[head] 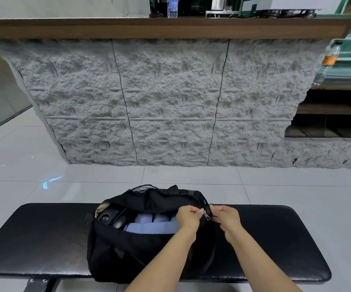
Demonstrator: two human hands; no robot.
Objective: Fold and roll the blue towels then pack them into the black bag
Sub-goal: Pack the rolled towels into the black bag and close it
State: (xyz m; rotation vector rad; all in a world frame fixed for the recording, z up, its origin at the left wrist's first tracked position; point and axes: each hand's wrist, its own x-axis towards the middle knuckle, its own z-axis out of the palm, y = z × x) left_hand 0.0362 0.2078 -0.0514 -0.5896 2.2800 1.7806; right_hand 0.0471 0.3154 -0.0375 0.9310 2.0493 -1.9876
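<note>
The black bag (128, 256) lies on a black padded bench (50, 234), its top zip open along most of its length. Inside it, several rolled blue towels (149, 225) lie side by side, next to dark round objects at the left end. At the bag's right end my left hand (188, 218) pinches the zipper pull (208, 216) between thumb and fingers. My right hand (227, 218) grips the bag's fabric and a small metal ring just right of the pull. Both forearms reach in from the bottom edge.
The bench stands on pale floor tiles (275, 186). Behind it rises a rough grey stone counter front (170, 102) with a wooden top. Two plastic bottles (172, 7) stand up there, and dark wooden shelves (334, 114) are at the right.
</note>
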